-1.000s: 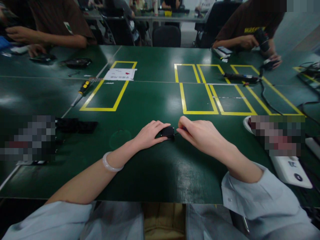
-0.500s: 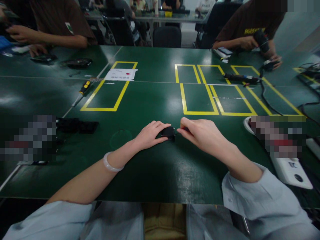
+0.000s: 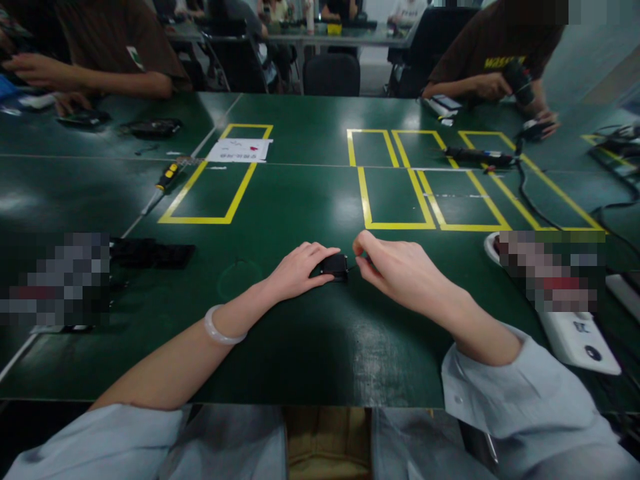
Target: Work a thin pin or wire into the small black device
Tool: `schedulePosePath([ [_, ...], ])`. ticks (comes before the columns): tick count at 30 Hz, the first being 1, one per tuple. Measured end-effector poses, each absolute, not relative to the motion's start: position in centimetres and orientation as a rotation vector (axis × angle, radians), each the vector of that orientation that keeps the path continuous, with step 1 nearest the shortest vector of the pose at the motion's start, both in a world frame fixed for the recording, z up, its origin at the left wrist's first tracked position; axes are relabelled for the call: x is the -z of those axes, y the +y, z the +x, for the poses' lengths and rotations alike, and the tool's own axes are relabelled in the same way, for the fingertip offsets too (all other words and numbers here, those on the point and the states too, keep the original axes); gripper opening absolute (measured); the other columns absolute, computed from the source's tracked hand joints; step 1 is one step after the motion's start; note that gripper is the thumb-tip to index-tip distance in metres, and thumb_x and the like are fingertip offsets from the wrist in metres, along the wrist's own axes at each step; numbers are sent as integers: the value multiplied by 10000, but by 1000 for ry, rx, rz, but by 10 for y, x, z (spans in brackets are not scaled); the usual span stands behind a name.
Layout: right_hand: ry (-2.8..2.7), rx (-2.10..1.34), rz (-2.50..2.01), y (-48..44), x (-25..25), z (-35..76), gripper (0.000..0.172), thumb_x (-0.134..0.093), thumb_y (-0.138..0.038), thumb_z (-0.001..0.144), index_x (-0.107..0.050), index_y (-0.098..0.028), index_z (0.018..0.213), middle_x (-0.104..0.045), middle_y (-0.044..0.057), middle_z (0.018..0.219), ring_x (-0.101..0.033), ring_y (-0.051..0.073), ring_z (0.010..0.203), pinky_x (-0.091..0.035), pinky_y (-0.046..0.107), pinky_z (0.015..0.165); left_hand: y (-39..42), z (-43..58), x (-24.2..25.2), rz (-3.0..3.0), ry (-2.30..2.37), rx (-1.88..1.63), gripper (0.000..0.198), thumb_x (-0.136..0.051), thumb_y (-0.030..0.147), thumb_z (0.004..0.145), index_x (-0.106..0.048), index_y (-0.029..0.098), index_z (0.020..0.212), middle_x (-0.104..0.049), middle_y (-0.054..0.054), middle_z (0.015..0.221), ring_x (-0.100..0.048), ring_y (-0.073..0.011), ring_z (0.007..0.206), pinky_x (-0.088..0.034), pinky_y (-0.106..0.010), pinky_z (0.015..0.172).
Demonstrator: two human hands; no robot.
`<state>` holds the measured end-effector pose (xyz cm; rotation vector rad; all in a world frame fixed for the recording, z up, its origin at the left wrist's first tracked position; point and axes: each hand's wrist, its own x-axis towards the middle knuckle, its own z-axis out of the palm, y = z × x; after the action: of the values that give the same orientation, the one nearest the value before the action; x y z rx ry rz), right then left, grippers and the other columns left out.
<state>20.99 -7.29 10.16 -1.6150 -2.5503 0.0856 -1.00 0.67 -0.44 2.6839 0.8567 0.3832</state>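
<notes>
A small black device (image 3: pixel 334 265) lies on the green table (image 3: pixel 310 200) in front of me. My left hand (image 3: pixel 299 270) rests over its left side, fingers curled round it and holding it down. My right hand (image 3: pixel 395 267) is just to its right, thumb and forefinger pinched together close to the device's right end. What the pinch holds is too small to make out. A pale bangle sits on my left wrist.
Yellow tape boxes (image 3: pixel 393 193) mark the table ahead. A screwdriver (image 3: pixel 163 183) and a white paper (image 3: pixel 239 150) lie at the left, black parts (image 3: pixel 150 253) nearer. A white power strip (image 3: pixel 580 337) sits at the right. People work across the table; one holds a power tool (image 3: pixel 517 79).
My right hand has lifted its pinched fingertips slightly and drawn a little away from the device. The left hand has stayed put.
</notes>
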Motion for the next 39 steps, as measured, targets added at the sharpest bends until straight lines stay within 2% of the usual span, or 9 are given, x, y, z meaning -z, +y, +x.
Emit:
schedulePosePath([
  [4, -2572, -74, -1669, -73, -102, 209, 242, -343, -371, 977, -495, -189, 1026, -668, 18, 717, -609, 170, 593, -198, 258, 497, 7, -9, 4, 2684, 857, -380, 513, -511, 469, 928, -433, 230, 1375, -566, -88, 1198, -511, -243, 1040, -430, -387, 915],
  [12, -2557, -103, -1626, -72, -101, 211, 163, -362, -273, 953, -478, -197, 1040, -687, 24, 800, -609, 152, 634, -207, 248, 501, 7, -9, 5, 2690, 842, -391, 513, -504, 473, 929, -431, 236, 1378, -568, -93, 1193, -512, -248, 1053, -419, -400, 934],
  [16, -2561, -106, -1618, -73, -101, 210, 172, -360, -295, 961, -492, -194, 1006, -686, 30, 816, -613, 151, 656, -212, 255, 508, 7, -9, 4, 2690, 852, -371, 516, -502, 471, 932, -419, 234, 1383, -569, -90, 1187, -511, -245, 1038, -425, -390, 918],
  [20, -2582, -71, -1641, -72, -101, 209, 241, -339, -368, 981, -505, -194, 993, -674, 20, 741, -608, 160, 610, -201, 263, 506, 7, -9, 3, 2689, 856, -363, 515, -511, 465, 930, -420, 229, 1379, -568, -85, 1192, -509, -240, 1023, -427, -381, 908],
  [26, -2549, -106, -1619, -71, -99, 211, 167, -373, -285, 959, -478, -191, 1050, -676, 14, 789, -601, 149, 628, -217, 253, 503, 7, -10, 3, 2685, 850, -363, 508, -503, 474, 932, -427, 233, 1373, -564, -87, 1198, -510, -241, 1034, -424, -383, 914],
  [30, -2543, -105, -1570, -71, -99, 211, 147, -377, -276, 956, -487, -193, 1008, -678, 26, 849, -607, 143, 674, -234, 255, 513, 6, -10, 3, 2682, 850, -378, 507, -508, 470, 929, -430, 240, 1375, -566, -87, 1194, -510, -243, 1034, -422, -387, 919],
  [35, -2555, -69, -1629, -70, -98, 209, 253, -334, -378, 983, -509, -195, 988, -672, 16, 751, -603, 151, 616, -218, 264, 511, 7, -9, 4, 2692, 844, -370, 512, -513, 463, 931, -425, 232, 1380, -569, -81, 1182, -510, -238, 1027, -425, -383, 916],
  [39, -2560, -51, -1651, -69, -95, 209, 244, -312, -343, 985, -499, -193, 1031, -674, 13, 738, -595, 148, 585, -210, 259, 504, 8, -10, 5, 2703, 827, -382, 510, -514, 461, 930, -427, 225, 1373, -574, -82, 1171, -510, -243, 1035, -423, -391, 928],
])
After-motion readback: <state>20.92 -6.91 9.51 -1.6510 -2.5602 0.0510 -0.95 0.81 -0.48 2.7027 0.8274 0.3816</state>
